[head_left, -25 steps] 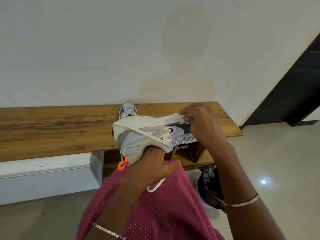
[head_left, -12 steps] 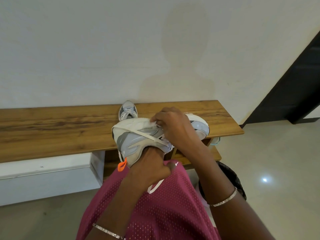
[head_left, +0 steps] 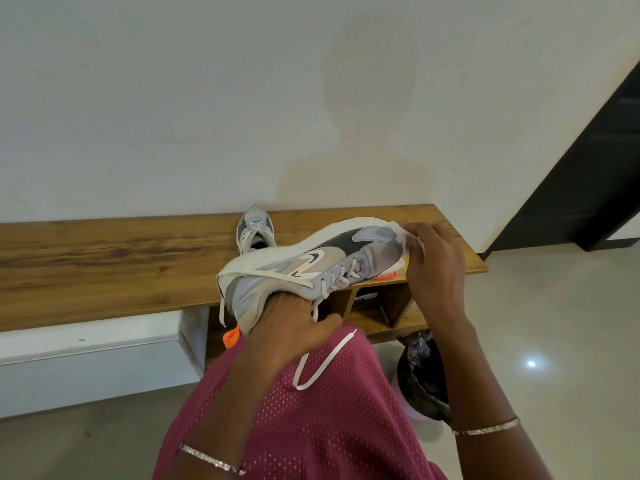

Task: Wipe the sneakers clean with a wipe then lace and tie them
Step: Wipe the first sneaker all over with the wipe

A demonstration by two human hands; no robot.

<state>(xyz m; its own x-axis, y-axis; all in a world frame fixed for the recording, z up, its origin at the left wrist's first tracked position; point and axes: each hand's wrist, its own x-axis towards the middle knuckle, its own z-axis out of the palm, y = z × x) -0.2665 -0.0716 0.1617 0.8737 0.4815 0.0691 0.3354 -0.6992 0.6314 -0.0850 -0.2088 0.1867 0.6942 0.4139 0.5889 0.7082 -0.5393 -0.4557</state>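
The left hand (head_left: 291, 327) is pushed into the sneaker (head_left: 311, 268) through the collar, fingers hidden inside and thumb clamped on the outside, so the shoe sits on it like a form and can be turned to any face. It is held over the lap (head_left: 329, 427) on its side, sole to the far side and toe to the right, which shows the upper and brings the toe within reach of the right hand (head_left: 436, 271). That hand is well apart from the left, its fingers curled on the wipe (head_left: 403, 233), which is bunched round the toe tip; the step in hand looks like wiping the toe. A loose lace (head_left: 322, 362) trails onto the lap, so lacing is not yet done. The other sneaker (head_left: 255, 230) stands on the bench (head_left: 104, 258) just beyond, toe to the far side, probably parked for its turn. A lined bin (head_left: 420, 375) sits near right, handy for the used wipe
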